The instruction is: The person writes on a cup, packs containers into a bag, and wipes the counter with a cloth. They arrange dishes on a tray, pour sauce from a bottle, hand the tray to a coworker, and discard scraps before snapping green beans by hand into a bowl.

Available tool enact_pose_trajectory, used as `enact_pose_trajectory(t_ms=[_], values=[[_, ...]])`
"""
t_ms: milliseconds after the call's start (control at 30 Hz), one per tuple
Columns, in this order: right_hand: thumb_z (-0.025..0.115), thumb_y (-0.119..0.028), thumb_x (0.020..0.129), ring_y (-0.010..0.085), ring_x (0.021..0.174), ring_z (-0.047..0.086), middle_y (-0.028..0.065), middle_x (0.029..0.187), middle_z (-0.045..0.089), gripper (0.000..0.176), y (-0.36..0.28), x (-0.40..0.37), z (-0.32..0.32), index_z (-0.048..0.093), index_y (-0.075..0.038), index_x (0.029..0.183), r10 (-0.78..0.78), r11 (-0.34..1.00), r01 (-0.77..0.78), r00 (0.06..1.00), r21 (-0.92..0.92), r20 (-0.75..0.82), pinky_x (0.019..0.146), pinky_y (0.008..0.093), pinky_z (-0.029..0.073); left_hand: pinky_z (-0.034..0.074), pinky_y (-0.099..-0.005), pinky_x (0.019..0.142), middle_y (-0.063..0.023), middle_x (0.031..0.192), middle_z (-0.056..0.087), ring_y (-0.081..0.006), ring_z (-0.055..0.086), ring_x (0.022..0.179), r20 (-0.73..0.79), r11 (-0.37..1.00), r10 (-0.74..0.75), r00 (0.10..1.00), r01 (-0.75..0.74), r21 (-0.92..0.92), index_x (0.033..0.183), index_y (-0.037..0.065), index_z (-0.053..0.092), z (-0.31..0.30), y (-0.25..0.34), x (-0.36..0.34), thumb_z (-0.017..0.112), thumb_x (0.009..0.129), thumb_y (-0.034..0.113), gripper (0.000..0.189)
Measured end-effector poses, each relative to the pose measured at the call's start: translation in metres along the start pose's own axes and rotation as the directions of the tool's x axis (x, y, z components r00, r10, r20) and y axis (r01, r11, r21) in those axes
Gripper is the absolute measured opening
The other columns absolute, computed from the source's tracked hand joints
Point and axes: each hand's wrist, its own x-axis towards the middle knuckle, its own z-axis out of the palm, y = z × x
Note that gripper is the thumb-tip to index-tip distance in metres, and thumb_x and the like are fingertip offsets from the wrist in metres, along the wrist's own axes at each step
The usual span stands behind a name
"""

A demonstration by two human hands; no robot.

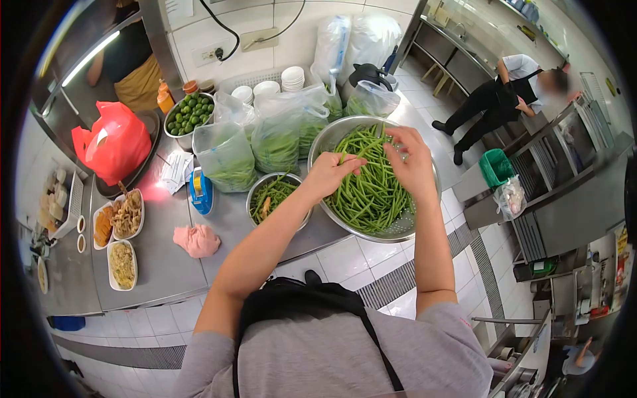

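Observation:
A large perforated metal colander (391, 235) full of green beans (365, 192) stands at the counter's right end. Over its left side, my left hand (337, 175) is closed, pinching a green bean between thumb and fingertips. My right hand (410, 162) is above the right side of the beans with its fingers curled in; what its fingertips hold, if anything, is too small to make out. To the left of the colander, a smaller metal bowl (249, 205) contains green bean pieces and some brownish bits.
Bags of green vegetables (225, 159) line the back, before stacked white bowls (292, 78). Leftward are a tape dispenser (201, 192), a pink cloth (197, 240), a bowl of green citrus (191, 114), food trays (123, 265) and a red bag (114, 142). A co-worker (494, 99) stands at right.

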Motion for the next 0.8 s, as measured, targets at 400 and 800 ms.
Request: enact_pose_trajectory(t_ms=[400, 800], values=[[0.063, -0.004, 0.069, 0.0218, 0.077, 0.056, 0.0057, 0.08, 0.059, 0.015, -0.032, -0.026, 0.059, 0.063, -0.005, 0.084, -0.373, 0.915, 0.394, 0.907, -0.082, 0.194, 0.07, 0.0328, 0.043, 0.043, -0.0318, 0.057, -0.0093, 0.074, 0.054, -0.0243, 0.054, 0.064, -0.164, 0.7, 0.44, 0.883, -0.223, 0.678, 0.085, 0.007, 0.067, -0.042, 0.017, -0.075, 0.061, 0.077, 0.017, 0.014], [0.06, -0.014, 0.076, 0.0252, 0.063, 0.056, 0.0112, 0.07, 0.058, 0.016, -0.056, -0.064, 0.188, 0.064, -0.002, 0.084, -0.149, 0.976, 0.078, 0.92, 0.205, 0.363, 0.059, 0.0334, 0.044, 0.027, -0.017, 0.05, 0.005, 0.073, 0.054, -0.0005, 0.037, 0.057, -0.828, 0.906, -0.102, 0.551, -0.293, -0.306, 0.096, 0.001, 0.064, -0.089, -0.062, -0.133, 0.063, 0.081, 0.021, 0.025]])
